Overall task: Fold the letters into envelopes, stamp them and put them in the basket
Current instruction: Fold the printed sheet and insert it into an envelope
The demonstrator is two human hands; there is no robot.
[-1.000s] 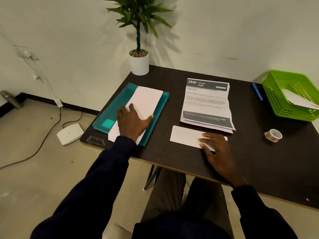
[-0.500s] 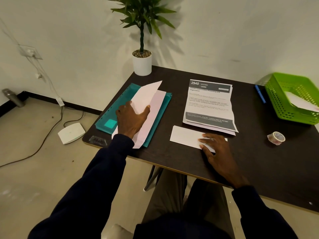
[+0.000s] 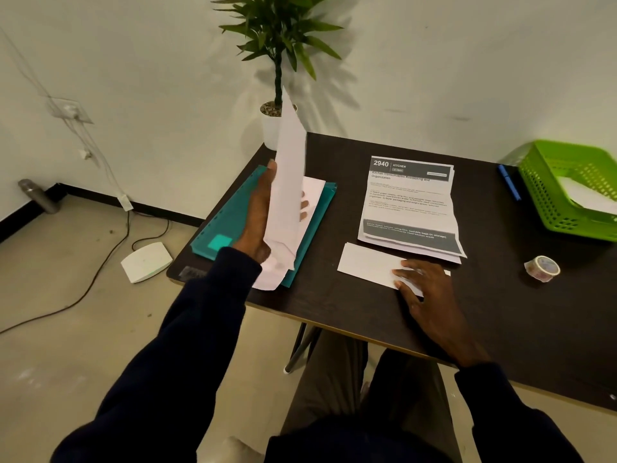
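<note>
My left hand (image 3: pixel 258 215) grips a white envelope (image 3: pixel 287 182) and holds it up almost on edge above the teal folder (image 3: pixel 230 225). More pale envelopes (image 3: pixel 314 192) lie on that folder beneath it. My right hand (image 3: pixel 422 289) rests flat on a folded white letter (image 3: pixel 365 264) near the table's front edge. Printed letters (image 3: pixel 410 202) lie in a small stack just beyond it. The green basket (image 3: pixel 547 195) stands at the far right with a white envelope (image 3: pixel 587 195) inside.
A roll of patterned tape (image 3: pixel 541 269) lies right of the folded letter. A blue pen (image 3: pixel 509 182) lies beside the basket. A potted plant (image 3: pixel 277 61) stands at the table's back left corner. A white box (image 3: pixel 146 261) and cables lie on the floor to the left.
My left hand has lifted the top envelope off the stack on the teal folder, from flat to nearly upright. My right hand has stayed on the folded letter.
</note>
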